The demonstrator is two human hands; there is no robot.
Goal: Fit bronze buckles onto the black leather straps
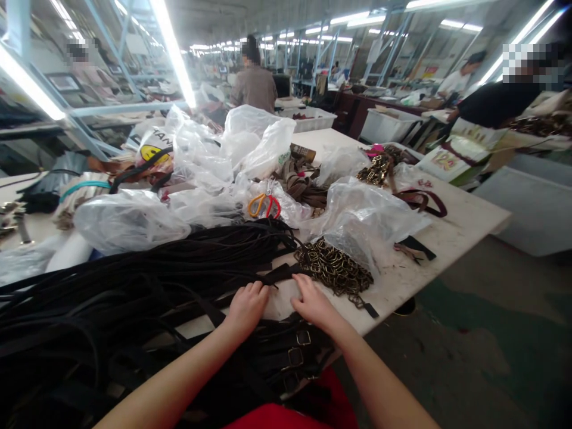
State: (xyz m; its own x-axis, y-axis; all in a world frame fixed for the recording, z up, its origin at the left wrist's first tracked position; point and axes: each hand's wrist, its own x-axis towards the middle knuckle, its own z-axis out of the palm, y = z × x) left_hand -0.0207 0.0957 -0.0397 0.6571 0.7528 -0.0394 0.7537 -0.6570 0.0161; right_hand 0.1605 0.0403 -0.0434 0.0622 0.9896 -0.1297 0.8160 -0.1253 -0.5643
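A big heap of black straps (134,280) covers the near left of the white table (465,220). My left hand (246,305) rests at the heap's right end with its fingers curled on a black strap (279,275). My right hand (313,301) lies just right of it, fingers bent, touching the same strap end beside a pile of brass metal buckles (334,267). Finished straps with buckles (297,348) hang over the table's front edge below my hands.
Clear plastic bags (366,217) and scissors with orange and red handles (264,204) lie behind the buckles. Brown straps (304,182) and more buckles (379,168) sit further back. Other people stand at benches behind. Bare floor (469,345) lies to the right.
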